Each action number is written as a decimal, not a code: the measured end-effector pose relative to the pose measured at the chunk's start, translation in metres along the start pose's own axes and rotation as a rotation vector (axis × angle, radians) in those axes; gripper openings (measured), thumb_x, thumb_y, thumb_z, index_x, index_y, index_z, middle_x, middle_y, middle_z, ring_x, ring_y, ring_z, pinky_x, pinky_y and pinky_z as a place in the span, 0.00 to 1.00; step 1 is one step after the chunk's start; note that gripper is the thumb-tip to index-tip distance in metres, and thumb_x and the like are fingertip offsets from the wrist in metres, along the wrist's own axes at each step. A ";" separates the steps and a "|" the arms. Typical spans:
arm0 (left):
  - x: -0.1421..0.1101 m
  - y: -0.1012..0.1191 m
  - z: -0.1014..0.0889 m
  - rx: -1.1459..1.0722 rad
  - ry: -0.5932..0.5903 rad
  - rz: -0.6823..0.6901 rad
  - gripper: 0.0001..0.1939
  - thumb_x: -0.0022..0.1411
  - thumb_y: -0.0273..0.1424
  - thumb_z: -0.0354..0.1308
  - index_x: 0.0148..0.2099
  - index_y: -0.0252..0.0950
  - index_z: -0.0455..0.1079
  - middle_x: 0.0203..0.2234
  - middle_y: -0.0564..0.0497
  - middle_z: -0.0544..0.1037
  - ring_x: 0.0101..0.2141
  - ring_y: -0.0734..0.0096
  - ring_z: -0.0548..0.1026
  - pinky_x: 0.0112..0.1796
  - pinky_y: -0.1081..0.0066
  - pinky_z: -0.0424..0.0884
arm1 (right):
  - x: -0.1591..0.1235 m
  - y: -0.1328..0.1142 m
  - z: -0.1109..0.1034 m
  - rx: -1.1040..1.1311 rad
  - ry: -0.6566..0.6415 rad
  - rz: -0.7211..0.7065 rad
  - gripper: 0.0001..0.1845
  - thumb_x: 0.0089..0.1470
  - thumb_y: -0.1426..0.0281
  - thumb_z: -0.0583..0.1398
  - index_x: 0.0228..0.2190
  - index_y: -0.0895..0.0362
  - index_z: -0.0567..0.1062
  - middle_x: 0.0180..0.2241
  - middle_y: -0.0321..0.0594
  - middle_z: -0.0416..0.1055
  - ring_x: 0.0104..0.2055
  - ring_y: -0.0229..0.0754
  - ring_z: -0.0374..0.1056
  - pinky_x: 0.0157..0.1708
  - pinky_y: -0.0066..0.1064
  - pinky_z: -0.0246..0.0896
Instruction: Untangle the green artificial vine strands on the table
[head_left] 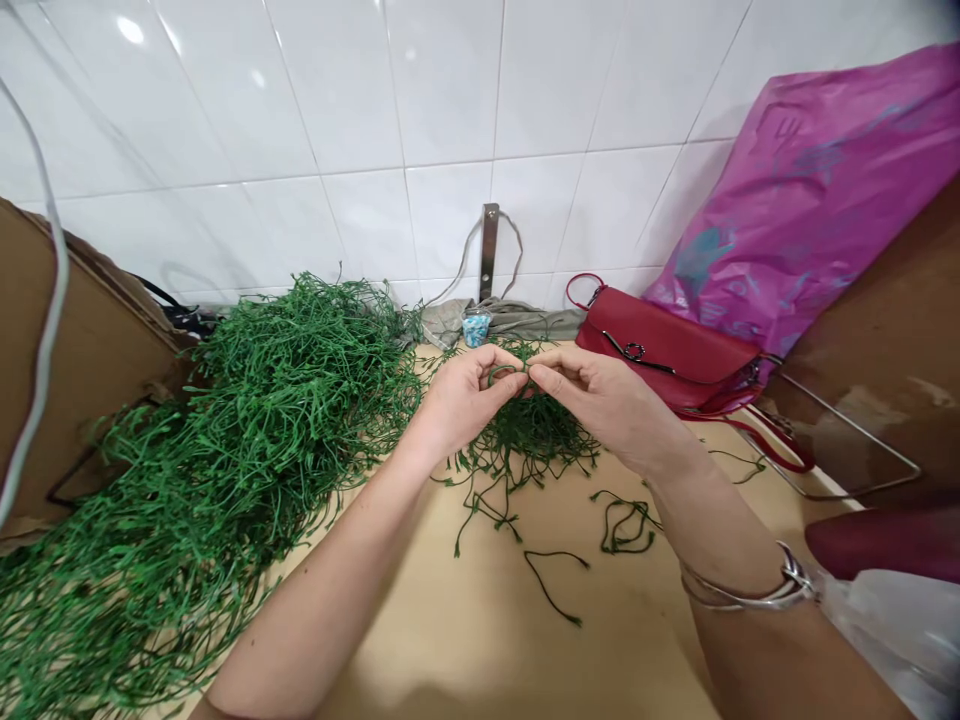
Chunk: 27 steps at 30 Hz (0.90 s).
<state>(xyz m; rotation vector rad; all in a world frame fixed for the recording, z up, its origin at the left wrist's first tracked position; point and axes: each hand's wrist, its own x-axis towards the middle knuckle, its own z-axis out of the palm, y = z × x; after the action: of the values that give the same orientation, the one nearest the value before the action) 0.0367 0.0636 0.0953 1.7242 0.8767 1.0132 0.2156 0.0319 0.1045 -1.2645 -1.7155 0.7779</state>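
Both my hands meet in the middle, over a small heap of dark green cords point(534, 432). My left hand point(471, 398) is closed in a pinch on a thin green cord point(501, 370), which curves in a loop by the thumb. Opposite it, my right hand point(604, 400) pinches the same cord, its fingertips nearly touching the left ones. The exact grip between the fingertips is too small to make out. A large pile of green cords point(292, 400) with knotted, frayed-looking ends spreads along the left. Single loose cords point(553, 588) lie nearer on the table.
A cardboard box point(82, 370) stands at the left, behind a white cable point(46, 340). A red handbag point(675, 345) and a pink plastic bag point(817, 190) are at the right. Against the tiled wall sit a small blue-and-white cup point(475, 328) and grey cloth point(536, 320).
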 end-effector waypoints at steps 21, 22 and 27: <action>-0.005 0.004 -0.004 0.536 0.041 0.111 0.02 0.64 0.26 0.57 0.37 0.37 0.69 0.30 0.53 0.74 0.32 0.71 0.68 0.36 0.71 0.62 | 0.000 0.008 0.010 -0.294 0.052 -0.062 0.09 0.59 0.64 0.56 0.28 0.53 0.68 0.25 0.35 0.67 0.29 0.40 0.60 0.30 0.32 0.53; -0.005 0.004 -0.004 0.571 0.057 0.125 0.03 0.65 0.26 0.55 0.37 0.37 0.69 0.31 0.53 0.74 0.33 0.70 0.68 0.36 0.71 0.62 | -0.001 0.007 0.011 -0.364 0.059 -0.075 0.08 0.60 0.66 0.54 0.28 0.52 0.65 0.25 0.35 0.66 0.28 0.40 0.58 0.30 0.32 0.52; -0.005 0.002 -0.005 0.613 0.060 0.076 0.07 0.69 0.31 0.53 0.40 0.37 0.72 0.37 0.48 0.79 0.38 0.65 0.73 0.41 0.68 0.65 | -0.005 0.005 0.013 -0.520 -0.009 -0.058 0.08 0.65 0.69 0.48 0.32 0.51 0.61 0.24 0.34 0.64 0.25 0.41 0.56 0.27 0.32 0.46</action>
<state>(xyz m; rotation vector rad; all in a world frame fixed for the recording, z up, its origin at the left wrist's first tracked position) 0.0306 0.0597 0.0969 2.2552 1.2592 0.9008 0.2066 0.0284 0.0932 -1.5393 -2.0286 0.3056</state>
